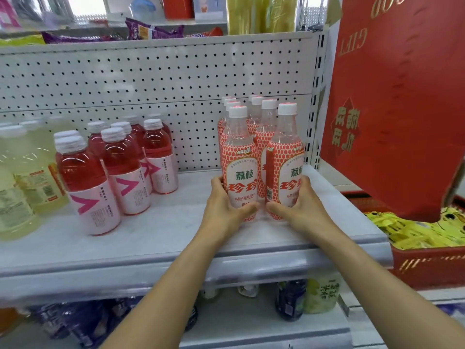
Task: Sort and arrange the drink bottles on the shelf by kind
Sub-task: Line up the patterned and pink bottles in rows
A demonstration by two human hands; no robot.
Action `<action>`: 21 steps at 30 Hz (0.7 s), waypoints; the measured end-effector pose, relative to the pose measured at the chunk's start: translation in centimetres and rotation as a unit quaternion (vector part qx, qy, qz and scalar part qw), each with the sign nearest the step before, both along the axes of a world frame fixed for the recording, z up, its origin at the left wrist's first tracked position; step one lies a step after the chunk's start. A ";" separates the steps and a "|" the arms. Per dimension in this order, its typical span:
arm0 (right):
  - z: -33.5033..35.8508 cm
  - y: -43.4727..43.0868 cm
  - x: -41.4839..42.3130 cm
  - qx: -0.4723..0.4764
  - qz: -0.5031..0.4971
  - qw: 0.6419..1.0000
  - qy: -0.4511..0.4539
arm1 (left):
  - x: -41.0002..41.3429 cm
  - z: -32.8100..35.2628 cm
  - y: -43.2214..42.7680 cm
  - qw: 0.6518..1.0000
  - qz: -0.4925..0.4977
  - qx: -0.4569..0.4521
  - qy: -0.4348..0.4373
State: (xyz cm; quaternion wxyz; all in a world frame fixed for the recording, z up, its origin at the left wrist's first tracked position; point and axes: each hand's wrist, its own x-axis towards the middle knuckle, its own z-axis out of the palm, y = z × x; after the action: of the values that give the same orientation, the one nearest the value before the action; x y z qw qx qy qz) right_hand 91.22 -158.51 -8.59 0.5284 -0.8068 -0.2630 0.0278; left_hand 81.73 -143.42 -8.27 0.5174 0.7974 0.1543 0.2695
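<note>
A shop shelf (161, 227). At far left stand pale yellow bottles (22, 177), then pink bottles (110, 167), grouped. After a gap, red-labelled bottles (266, 127) stand in two rows. The left hand (226, 207) grips the front left bottle (240, 172), and the right hand (302, 207) grips the front right bottle (286, 167). Sorting looks nearly done; only straightening seems left.

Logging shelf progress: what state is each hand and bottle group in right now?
left hand, grips front-left lychee soda bottle
right hand, grips front-right lychee soda bottle
rear lychee soda bottles, upright, capped, two rows
pink drink bottles, upright, capped, grouped
pale yellow drink bottles, upright, blurred
</note>
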 end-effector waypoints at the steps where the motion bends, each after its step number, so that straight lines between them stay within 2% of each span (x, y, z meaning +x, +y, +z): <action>1: 0.0 0.1 0.0 -0.006 -0.006 1.000 -0.008 | 0.1 0.0 0.1 1.000 -0.003 -0.002 -0.001; 9: 0.1 0.1 -0.6 -0.009 -0.017 0.999 -0.034 | 0.2 -0.3 0.0 1.000 -0.009 0.011 -0.005; 14: 0.0 0.2 -1.3 0.036 -0.029 0.997 -0.062 | -0.1 -0.2 -0.1 0.999 0.006 0.038 -0.010; 21: -0.2 0.5 -1.9 0.058 -0.054 0.994 -0.076 | 0.0 0.0 0.9 0.999 -0.040 0.020 -0.004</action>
State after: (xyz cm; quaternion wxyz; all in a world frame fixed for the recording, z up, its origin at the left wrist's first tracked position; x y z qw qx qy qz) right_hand 89.29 -157.97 -8.76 0.5540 -0.7873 -0.2596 -0.0771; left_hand 81.75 -142.55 -8.27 0.5122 0.8119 0.1150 0.2553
